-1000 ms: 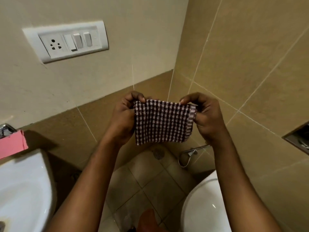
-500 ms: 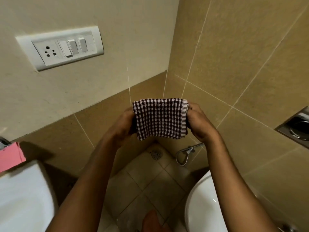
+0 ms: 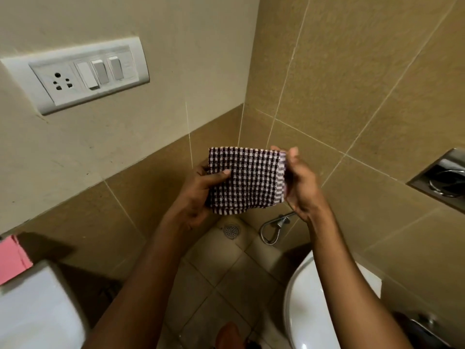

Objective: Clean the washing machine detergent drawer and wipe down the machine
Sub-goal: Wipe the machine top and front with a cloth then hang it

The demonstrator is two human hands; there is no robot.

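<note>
A folded checked cloth (image 3: 247, 181), dark purple and white, is held up in front of me over the bathroom floor. My left hand (image 3: 198, 195) grips its left edge, thumb laid across the front of the fabric. My right hand (image 3: 300, 185) holds the right edge, fingers behind the cloth and thumb at the top corner. No washing machine or detergent drawer is in view.
A white switch and socket plate (image 3: 83, 76) is on the left wall. A white basin (image 3: 37, 306) sits at lower left with a pink object (image 3: 12, 258) above it. A white toilet (image 3: 309, 311) is at lower right, a steel flush plate (image 3: 442, 180) on the right wall, a floor drain (image 3: 231, 231) and hose (image 3: 273, 229) below.
The cloth has been folded narrower and my hands have come closer together. My left thumb now lies over the cloth's front. The view shifted slightly to the right.
</note>
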